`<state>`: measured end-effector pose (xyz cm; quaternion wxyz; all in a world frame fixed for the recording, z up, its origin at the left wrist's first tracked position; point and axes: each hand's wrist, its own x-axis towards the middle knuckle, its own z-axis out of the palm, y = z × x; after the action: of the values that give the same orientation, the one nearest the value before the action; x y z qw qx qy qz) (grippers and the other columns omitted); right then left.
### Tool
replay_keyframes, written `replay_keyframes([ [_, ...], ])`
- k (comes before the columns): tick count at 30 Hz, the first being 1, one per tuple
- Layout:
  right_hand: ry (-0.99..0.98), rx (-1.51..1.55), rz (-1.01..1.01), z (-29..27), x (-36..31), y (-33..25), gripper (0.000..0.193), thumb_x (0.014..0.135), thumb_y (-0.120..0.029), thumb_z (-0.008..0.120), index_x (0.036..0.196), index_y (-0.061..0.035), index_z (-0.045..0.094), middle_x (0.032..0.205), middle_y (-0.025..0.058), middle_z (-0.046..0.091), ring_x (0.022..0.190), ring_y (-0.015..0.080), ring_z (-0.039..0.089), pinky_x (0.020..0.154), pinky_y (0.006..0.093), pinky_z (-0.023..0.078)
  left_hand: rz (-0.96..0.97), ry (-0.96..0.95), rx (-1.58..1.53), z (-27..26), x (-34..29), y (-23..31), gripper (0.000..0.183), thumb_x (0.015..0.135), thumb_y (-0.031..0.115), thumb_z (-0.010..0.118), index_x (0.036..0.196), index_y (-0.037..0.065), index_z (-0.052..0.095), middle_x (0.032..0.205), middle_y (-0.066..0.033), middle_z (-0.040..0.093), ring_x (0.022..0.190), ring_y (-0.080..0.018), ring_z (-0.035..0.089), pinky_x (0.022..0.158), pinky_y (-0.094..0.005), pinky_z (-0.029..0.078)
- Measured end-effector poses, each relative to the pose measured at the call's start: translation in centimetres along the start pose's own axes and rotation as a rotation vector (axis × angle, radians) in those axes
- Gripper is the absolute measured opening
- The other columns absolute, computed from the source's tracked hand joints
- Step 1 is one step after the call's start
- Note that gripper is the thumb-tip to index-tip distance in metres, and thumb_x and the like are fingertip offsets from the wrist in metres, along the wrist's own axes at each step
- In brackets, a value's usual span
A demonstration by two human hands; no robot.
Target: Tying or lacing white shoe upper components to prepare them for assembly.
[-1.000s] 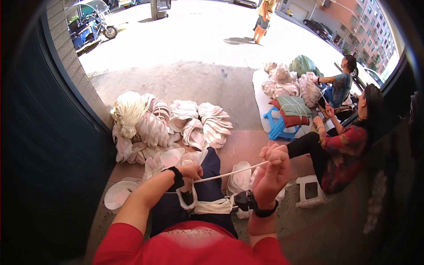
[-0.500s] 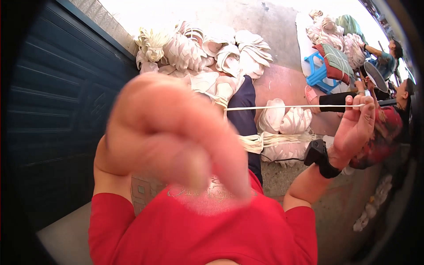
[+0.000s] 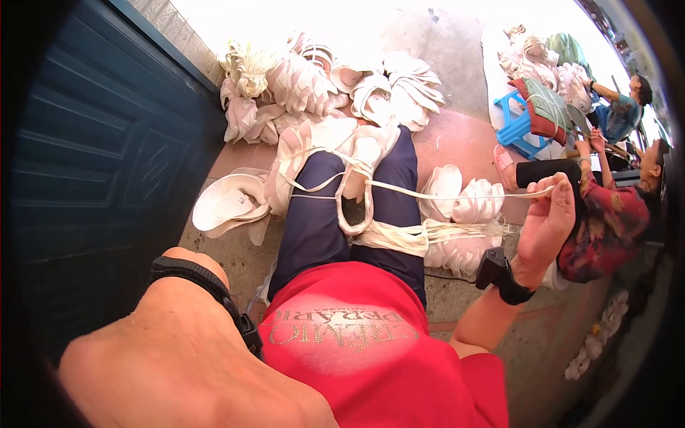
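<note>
My right hand (image 3: 546, 217) is raised at the right, thumb and fingers pinched on the end of a white cord (image 3: 442, 195). The cord runs left, slightly sagging, to a pale loop (image 3: 354, 227) hanging between my thighs. My left hand (image 3: 193, 371) is large and close at the lower left, with its back showing and its fingers out of frame. Between my knees stand stacked whitish shoe-upper-like pieces (image 3: 364, 160), with thin cords crossing my left thigh. A hank of cream cords (image 3: 392, 237) lies over my right thigh.
Bundled pale pieces (image 3: 300, 82) lie ahead; loose ones (image 3: 228, 203) sit left, near a dark blue door (image 3: 107, 143). More bundles (image 3: 464, 246) rest beside my right leg. At right are a blue stool (image 3: 521, 132), a tied red-green cushion (image 3: 546, 110) and two seated people (image 3: 606, 221).
My left hand has swung from in front of my chest down to the lower left, uncovering my lap. My right hand has shifted slightly left and down, and the taut cord now sags.
</note>
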<state>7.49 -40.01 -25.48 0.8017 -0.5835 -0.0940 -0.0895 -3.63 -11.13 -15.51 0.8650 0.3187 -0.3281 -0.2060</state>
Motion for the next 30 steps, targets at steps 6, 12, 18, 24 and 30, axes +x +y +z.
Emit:
replay_keyframes([
  [6, -0.047, -0.016, 0.047, 0.5, -0.5, 1.5, 0.017, 0.088, -0.016, 0.048, 0.088, 0.0009, 0.052, 0.074, 0.0028, 0.050, 0.068, 0.0099, 0.046, 0.067, 0.0222, 0.039, -0.082, 0.120, 0.131, -1.6, -0.9, -1.7, 0.015, 0.080, 0.007, 0.049, 0.090, -0.005, 0.052, 0.057, -0.0086, 0.047, 0.045, -0.0174, 0.041, 0.045, -0.0275, 0.032],
  [12, -0.014, -0.067, 0.051, -0.1, -0.4, 2.8, 0.018, 0.089, -0.017, 0.047, 0.090, 0.0003, 0.051, 0.076, 0.0026, 0.050, 0.068, 0.0102, 0.047, 0.067, 0.0235, 0.040, -0.195, 0.263, 0.256, -4.5, -2.5, -5.1, 0.020, 0.082, 0.011, 0.047, 0.097, -0.002, 0.052, 0.060, -0.0043, 0.048, 0.046, -0.0122, 0.041, 0.047, -0.0246, 0.036],
  [18, -0.014, 0.144, 0.109, 0.6, 0.3, 2.4, 0.017, 0.090, -0.018, 0.045, 0.095, -0.0023, 0.050, 0.070, 0.0013, 0.046, 0.063, 0.0103, 0.044, 0.066, 0.0266, 0.041, -0.777, 1.202, -0.555, -15.5, -10.4, -19.5, 0.015, 0.087, 0.014, 0.042, 0.094, 0.002, 0.043, 0.072, -0.0044, 0.047, 0.051, -0.0090, 0.040, 0.042, -0.0194, 0.035],
  [24, -0.195, 0.219, 0.257, -1.7, 0.2, 3.7, 0.019, 0.090, -0.015, 0.044, 0.105, -0.0033, 0.047, 0.065, -0.0005, 0.039, 0.060, 0.0074, 0.040, 0.058, 0.0217, 0.038, -0.581, 1.502, -0.717, -20.5, -10.0, -26.4, 0.010, 0.087, 0.010, 0.040, 0.095, 0.003, 0.039, 0.084, -0.0086, 0.047, 0.064, -0.0159, 0.047, 0.053, -0.0246, 0.045],
  [30, -0.097, -0.057, 0.310, -2.3, -1.2, 5.0, 0.026, 0.087, -0.015, 0.049, 0.109, -0.0003, 0.048, 0.074, 0.0022, 0.051, 0.062, 0.0081, 0.046, 0.059, 0.0189, 0.040, -0.502, 1.538, -0.469, -19.0, -9.9, -26.9, 0.009, 0.088, 0.014, 0.044, 0.096, 0.009, 0.042, 0.085, -0.0037, 0.049, 0.064, -0.0138, 0.047, 0.053, -0.0240, 0.044],
])
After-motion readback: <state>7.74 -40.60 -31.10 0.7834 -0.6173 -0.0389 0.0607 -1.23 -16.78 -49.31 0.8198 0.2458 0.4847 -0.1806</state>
